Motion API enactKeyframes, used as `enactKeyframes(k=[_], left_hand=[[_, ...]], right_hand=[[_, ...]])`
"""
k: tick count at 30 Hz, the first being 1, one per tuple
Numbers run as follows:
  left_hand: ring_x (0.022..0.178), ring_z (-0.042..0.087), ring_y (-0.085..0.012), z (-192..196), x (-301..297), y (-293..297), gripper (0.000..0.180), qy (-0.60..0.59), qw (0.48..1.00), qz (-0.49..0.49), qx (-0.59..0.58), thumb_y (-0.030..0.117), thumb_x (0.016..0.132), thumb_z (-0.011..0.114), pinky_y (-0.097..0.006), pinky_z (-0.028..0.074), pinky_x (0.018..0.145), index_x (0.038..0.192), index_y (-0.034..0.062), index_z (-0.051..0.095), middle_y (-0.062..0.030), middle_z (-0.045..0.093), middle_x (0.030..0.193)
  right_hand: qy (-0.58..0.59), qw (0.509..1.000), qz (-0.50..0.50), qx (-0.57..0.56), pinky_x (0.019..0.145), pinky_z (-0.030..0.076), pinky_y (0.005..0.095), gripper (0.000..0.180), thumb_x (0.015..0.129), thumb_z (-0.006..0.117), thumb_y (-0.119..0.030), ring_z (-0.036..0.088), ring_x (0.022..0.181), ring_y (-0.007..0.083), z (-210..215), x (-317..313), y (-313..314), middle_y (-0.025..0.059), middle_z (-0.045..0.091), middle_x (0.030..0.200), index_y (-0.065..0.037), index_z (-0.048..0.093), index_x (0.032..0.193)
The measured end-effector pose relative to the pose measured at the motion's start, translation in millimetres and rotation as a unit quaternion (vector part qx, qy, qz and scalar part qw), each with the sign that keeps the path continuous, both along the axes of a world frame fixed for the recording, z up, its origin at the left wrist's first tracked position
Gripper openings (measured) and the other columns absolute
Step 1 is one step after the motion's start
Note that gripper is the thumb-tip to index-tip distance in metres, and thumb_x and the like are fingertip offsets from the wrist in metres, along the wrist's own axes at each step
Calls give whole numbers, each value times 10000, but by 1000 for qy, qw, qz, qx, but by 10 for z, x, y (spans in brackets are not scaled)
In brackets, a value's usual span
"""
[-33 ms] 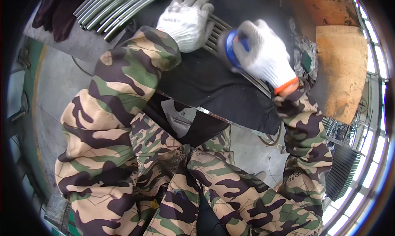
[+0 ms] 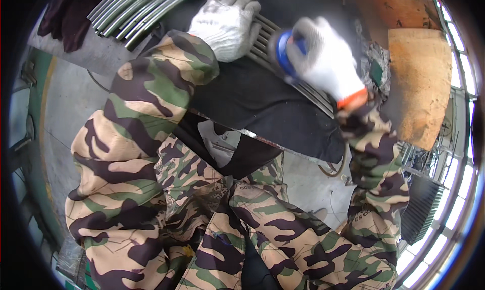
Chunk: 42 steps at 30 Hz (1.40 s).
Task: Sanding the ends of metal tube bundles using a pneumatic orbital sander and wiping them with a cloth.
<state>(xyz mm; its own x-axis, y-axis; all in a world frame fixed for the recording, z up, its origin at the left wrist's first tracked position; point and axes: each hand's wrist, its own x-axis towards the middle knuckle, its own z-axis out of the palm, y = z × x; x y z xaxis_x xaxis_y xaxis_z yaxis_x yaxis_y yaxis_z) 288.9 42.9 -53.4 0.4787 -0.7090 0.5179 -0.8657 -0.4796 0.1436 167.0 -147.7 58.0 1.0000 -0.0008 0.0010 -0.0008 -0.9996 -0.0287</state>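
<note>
My left hand [image 2: 222,25], in a white knitted glove, rests at the far left part of a row of metal tubes [image 2: 262,36] on black cloth [image 2: 252,98]. Its fingers stretch out and lie slightly apart, with the thumb beside the tubes. My right hand [image 2: 328,57], in a white glove with an orange cuff, is closed around a round blue hand tool [image 2: 286,55]. The tool is blurred and sits over the tubes, so its exact kind and underside cannot be made out. The tubes run on beneath it toward my right wrist.
Several curved shiny metal tubes [image 2: 146,7] lie at the far left, near a dark glove-like cloth [image 2: 70,17]. Crumpled plastic with a green patch [image 2: 376,73] lies right of my right hand, beside a worn brown board [image 2: 419,88]. The table's front edge [image 2: 252,135] is before my lap.
My right hand and the blue tool have shifted slightly up and left along the tubes. My left hand stays in place on them; the whole view has drifted a little.
</note>
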Motion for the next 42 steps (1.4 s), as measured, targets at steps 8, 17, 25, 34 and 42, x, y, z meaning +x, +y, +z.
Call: enactKeyframes(k=[8, 17, 25, 34, 42], left_hand=[[1508, 478, -395, 23, -102, 59, 531, -8, 999, 6, 38, 264, 1011, 647, -528, 341, 1275, 1488, 39, 592, -207, 567, 1568], [1499, 471, -418, 69, -88, 29, 531, -22, 996, -12, 85, 260, 1031, 625, -541, 342, 1261, 1519, 61, 563, -213, 563, 1562], [1465, 469, -460, 98, -46, 11, 542, 17, 994, -17, 110, 259, 1034, 606, -556, 361, 1223, 1534, 59, 542, -239, 539, 1565], [1529, 397, -508, 84, -94, 107, 566, 17, 992, -19, 122, 299, 1071, 561, -591, 296, 1270, 1578, 56, 499, -285, 490, 1606], [1496, 421, -544, 148, -91, 141, 554, 27, 991, -25, 129, 278, 1066, 571, -595, 330, 1247, 1567, 50, 514, -294, 493, 1601]], right_hand=[[-39, 999, 27, 15, 915, 592, 543, 342, 950, 643, -333, 730, 1069, 442, -63, -25, 11, 278, 712, 1130, -78, 737, 1159], [-39, 998, 22, 51, 795, 589, 550, 216, 943, 658, -268, 707, 907, 459, 115, -44, 79, 259, 687, 995, -60, 696, 990], [50, 995, -56, 65, 833, 607, 560, 311, 960, 616, -286, 743, 989, 455, -10, -20, -241, 276, 724, 1053, -52, 739, 1124], [-120, 992, 26, -21, 694, 568, 523, 193, 928, 664, -237, 689, 810, 408, -238, -311, -570, 201, 642, 918, -56, 648, 995], [-144, 988, 44, -13, 618, 574, 524, 226, 885, 672, -278, 681, 734, 408, -144, -321, -577, 207, 637, 843, -55, 649, 915]])
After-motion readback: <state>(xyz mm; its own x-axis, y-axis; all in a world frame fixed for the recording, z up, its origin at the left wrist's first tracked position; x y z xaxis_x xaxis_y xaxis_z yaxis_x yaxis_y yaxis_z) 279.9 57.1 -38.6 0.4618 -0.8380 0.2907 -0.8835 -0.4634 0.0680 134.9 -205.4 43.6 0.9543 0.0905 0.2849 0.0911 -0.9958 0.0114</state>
